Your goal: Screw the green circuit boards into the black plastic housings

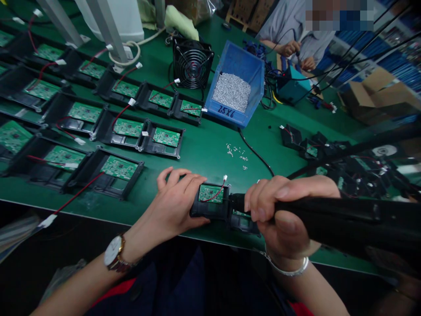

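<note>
My left hand point(176, 199) is closed around the left side of a small black plastic housing point(208, 212) at the table's front edge. Inside it lies a green circuit board point(206, 192), from which a red and black wire runs up to a white plug point(225, 177). My right hand point(279, 215) grips a black electric screwdriver point(348, 215) lying nearly level. Its tip points left at the right edge of the board; whether it touches a screw is too small to tell. A second housing point(244, 223) sits just right of the first, partly hidden by my right hand.
Several housings with boards point(120, 169) stand in rows at left. A blue bin point(255, 72) of small screws and a fan point(192, 63) stand behind. Loose screws point(235, 151) and a black cable point(251, 149) lie mid-table. More housings point(291, 136) are at right; a co-worker's hands point(291, 48) are beyond.
</note>
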{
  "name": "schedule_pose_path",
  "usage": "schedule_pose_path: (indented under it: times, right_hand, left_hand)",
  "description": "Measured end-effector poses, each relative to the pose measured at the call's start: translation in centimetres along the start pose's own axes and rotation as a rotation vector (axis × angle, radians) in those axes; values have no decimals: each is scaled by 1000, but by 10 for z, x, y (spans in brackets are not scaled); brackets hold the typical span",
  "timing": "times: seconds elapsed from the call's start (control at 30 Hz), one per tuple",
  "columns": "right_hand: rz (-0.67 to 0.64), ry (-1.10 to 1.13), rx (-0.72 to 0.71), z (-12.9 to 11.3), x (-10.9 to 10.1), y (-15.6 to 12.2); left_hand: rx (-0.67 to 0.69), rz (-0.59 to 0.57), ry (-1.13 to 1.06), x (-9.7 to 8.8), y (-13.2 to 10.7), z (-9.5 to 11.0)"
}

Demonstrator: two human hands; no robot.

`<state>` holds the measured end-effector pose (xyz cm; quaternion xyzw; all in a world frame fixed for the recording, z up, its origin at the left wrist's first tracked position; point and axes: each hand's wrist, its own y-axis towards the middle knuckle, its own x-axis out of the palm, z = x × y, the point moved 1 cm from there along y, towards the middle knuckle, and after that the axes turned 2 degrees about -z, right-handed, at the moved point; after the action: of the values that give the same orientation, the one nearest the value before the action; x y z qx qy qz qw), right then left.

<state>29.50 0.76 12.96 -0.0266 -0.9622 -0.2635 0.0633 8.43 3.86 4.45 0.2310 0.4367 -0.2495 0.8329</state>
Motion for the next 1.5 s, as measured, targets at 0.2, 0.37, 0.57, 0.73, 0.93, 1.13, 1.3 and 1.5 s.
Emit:
schedule_pose_path:
  times: [0.2, 0.37, 0.57, 0.73, 0.93, 1.13, 1.3, 1.5]
  right_hand:
    - [-173, 77, -2, -4, -5, 6]
    - [28, 39, -136, -17, -42, 33]
    - [404, -195, -282, 18, -80, 57]
    - [414, -203, -203, 40, -86, 54]
    - [428, -181, -191, 48, -89, 56]
    - [422, -140, -210, 28, -78, 57]
    - [396, -43, -204, -2, -54, 57]
    - [354, 23, -130, -17, -26, 52]
  left_hand:
    - [5, -8, 17, -3, 1, 1]
    - [6, -29, 36, -8, -1, 2]
    - [33, -65, 14, 2, 2, 14]
    - [87, -80, -14, 16, 12, 28]
    - [116, -85, -9, 22, 20, 33]
    - [87, 11, -134, 20, 22, 31]
    - [-85, 173, -236, 20, 32, 29]
    - [-92, 323, -53, 9, 42, 36]
